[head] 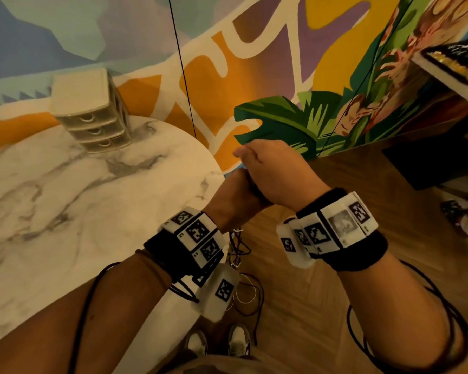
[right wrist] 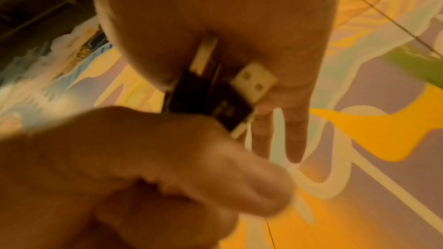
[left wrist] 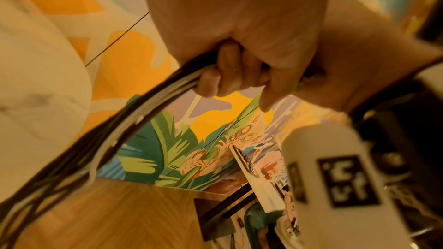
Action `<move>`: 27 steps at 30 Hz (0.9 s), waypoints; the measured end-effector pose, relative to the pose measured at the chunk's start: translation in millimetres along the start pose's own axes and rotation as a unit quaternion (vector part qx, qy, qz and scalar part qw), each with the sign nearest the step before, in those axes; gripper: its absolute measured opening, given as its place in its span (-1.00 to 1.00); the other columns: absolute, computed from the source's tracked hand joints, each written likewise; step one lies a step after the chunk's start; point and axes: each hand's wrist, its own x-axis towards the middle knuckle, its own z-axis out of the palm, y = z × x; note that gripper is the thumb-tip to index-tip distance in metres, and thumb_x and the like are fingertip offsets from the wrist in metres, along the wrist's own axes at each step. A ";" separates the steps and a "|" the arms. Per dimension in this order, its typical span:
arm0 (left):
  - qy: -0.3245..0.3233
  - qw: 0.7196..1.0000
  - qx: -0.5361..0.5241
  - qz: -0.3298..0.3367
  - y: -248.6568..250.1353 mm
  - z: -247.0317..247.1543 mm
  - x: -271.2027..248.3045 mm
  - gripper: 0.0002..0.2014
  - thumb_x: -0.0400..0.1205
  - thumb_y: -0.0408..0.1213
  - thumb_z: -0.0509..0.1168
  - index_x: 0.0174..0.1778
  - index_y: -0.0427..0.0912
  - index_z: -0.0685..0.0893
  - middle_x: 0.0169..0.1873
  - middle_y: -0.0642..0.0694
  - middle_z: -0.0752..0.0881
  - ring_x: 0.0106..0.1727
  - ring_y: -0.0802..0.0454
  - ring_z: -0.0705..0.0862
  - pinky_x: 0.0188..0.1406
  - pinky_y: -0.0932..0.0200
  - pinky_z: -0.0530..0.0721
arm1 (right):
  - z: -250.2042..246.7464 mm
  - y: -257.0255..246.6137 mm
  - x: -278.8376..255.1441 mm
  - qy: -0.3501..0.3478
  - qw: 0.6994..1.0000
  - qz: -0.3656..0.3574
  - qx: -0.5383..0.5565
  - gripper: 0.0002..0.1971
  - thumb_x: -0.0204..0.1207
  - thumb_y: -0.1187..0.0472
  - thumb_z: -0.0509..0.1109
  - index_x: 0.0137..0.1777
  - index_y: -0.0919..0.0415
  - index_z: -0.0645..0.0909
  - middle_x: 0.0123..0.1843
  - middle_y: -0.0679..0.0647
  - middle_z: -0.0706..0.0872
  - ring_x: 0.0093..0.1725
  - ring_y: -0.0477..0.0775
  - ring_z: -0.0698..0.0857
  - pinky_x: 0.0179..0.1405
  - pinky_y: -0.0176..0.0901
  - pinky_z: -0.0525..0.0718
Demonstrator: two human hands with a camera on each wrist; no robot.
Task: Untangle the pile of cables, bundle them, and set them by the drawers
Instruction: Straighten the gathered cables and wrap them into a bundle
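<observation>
Both hands meet just past the right rim of the marble table (head: 65,198). My left hand (head: 233,193) (left wrist: 227,75) is a fist gripping a bundle of black and white cables (left wrist: 143,113). The bundle hangs down between my wrists (head: 237,244) to loose loops on the floor (head: 247,292). My right hand (head: 270,168) (right wrist: 294,120) lies over the left fist (right wrist: 143,158) with its fingers fairly straight. Two USB plugs (right wrist: 254,80) on black housings stick out of the fist against the right palm. The small set of drawers (head: 92,117) stands at the table's far edge.
A painted mural wall (head: 281,76) rises behind the table, with two thin black wires (head: 184,76) hanging in front of it. Dark furniture (head: 430,163) and a white shelf (head: 449,76) stand at right. Wooden floor and my shoes (head: 238,341) lie below.
</observation>
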 end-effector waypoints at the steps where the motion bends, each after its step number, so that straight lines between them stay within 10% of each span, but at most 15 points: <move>1: 0.013 1.000 0.008 -0.008 0.2 0.2 -0.2 -0.71 0.57 -0.35 0.37 0.14 -0.44 0.62 0.02 -0.35 0.70 -0.01 -0.07 0.61 -0.27 0.50 0.43 | 1.5 3.6 -0.2 0.004 0.999 0.013 0.035 -0.56 0.72 0.05 -0.02 0.10 0.21 0.68 0.08 0.17 0.73 0.06 0.17 0.66 0.13 0.12 0.62; 5: 0.010 0.998 -0.057 -0.023 2.5 5.0 -5.4 -0.62 0.56 -0.44 0.38 0.28 -0.45 0.55 0.11 -0.31 0.66 0.24 -0.16 0.60 -0.08 0.46 0.47 | 5.9 7.6 -8.1 -0.017 0.965 0.013 0.261 -0.56 0.75 0.00 -0.03 0.25 0.08 0.67 0.15 0.01 0.74 0.19 -0.04 0.67 0.29 -0.09 0.56; 7: -0.006 0.998 -0.062 -0.030 1.1 4.0 -9.9 -0.67 0.55 -0.45 0.37 0.24 -0.37 0.60 -0.03 -0.15 0.70 0.05 0.09 0.68 -0.09 0.37 0.53 | 3.8 4.0 -11.3 -0.043 0.933 -0.001 0.356 -0.51 0.75 -0.06 -0.10 0.34 0.09 0.61 0.21 0.01 0.72 0.23 -0.04 0.65 0.25 -0.23 0.54; 9: -0.007 0.992 -0.120 -0.021 -0.9 1.8 -12.0 -0.79 0.53 -0.52 0.37 0.07 -0.33 0.66 -0.29 0.10 0.68 -0.28 0.41 0.63 -0.20 0.39 0.56 | 3.0 10.6 -11.3 -0.024 0.859 -0.005 0.512 -0.44 0.71 -0.12 -0.16 0.41 0.13 0.51 0.29 0.11 0.68 0.28 0.08 0.65 0.26 -0.10 0.56; 12: 0.045 0.972 -0.226 -0.040 2.0 -7.3 -11.9 -0.85 0.54 -0.53 0.36 -0.20 -0.17 0.66 -0.63 0.18 0.60 -0.59 0.35 0.51 -0.51 0.45 0.45 | 15.2 33.3 -16.5 0.046 0.715 0.035 0.697 -0.51 0.64 0.05 -0.05 0.41 0.26 0.50 0.26 0.30 0.67 0.31 0.28 0.62 0.37 0.16 0.52; 17: 0.073 0.932 -0.354 -0.013 25.3 -17.5 1.9 -0.58 0.55 -0.51 0.31 -0.57 -0.02 0.45 -0.72 0.10 0.35 -0.70 0.16 0.26 -0.66 0.32 0.29 | 61.8 19.7 -38.8 -0.071 0.858 0.052 0.507 -0.83 0.61 0.38 0.19 -0.08 0.37 0.62 -0.20 0.18 0.70 -0.23 0.13 0.71 -0.10 0.00 0.68; 20: 0.048 0.915 -0.399 0.044 38.3 -18.1 5.2 -0.55 0.59 -0.44 0.29 -0.60 -0.04 0.38 -0.72 0.04 0.31 -0.67 0.07 0.26 -0.57 0.24 0.34 | 67.6 13.8 -37.1 0.072 0.869 0.091 0.481 -0.77 0.59 0.38 0.29 -0.32 0.41 0.52 -0.41 0.28 0.52 -0.46 0.01 0.45 -0.43 -0.17 0.44; 27: 0.082 0.892 -0.444 -0.029 35.8 -6.6 3.0 -0.52 0.67 -0.27 0.25 -0.59 -0.06 0.29 -0.75 0.05 0.26 -0.73 0.10 0.17 -0.68 0.27 0.19 | 90.1 25.5 -42.6 0.200 0.914 0.045 0.351 -0.90 0.54 0.34 0.37 -0.18 0.34 0.67 -0.27 0.19 0.76 -0.33 0.09 0.65 -0.30 0.09 0.63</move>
